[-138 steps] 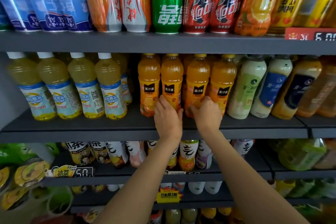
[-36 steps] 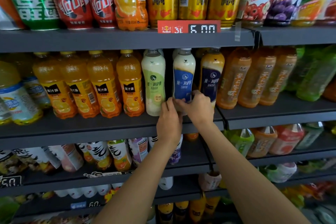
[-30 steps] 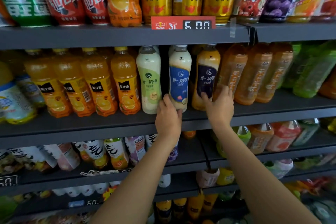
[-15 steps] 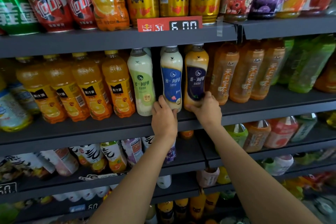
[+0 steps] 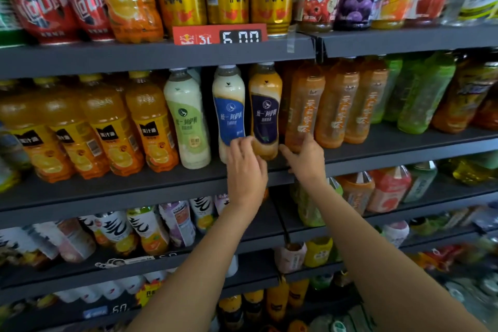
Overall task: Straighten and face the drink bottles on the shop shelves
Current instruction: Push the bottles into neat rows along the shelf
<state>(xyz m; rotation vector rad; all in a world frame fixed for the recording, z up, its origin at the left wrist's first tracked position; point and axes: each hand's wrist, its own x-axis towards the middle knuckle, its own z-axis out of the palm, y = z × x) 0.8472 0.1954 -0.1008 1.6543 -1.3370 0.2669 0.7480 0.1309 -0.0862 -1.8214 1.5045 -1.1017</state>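
On dark shelf [image 5: 161, 186] | left grip [image 5: 246, 167] loosely open | right grip [image 5: 305, 158] open by navy-label bottle [image 5: 265, 110]

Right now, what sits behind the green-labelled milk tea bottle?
Behind the green-labelled milk tea bottle, another bottle's pale shoulder peeks out; the rest of that row is hidden.

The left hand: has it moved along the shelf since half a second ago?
Yes. The left hand has shifted right, from under the blue-label bottle to the base of the navy-label bottle beside it.
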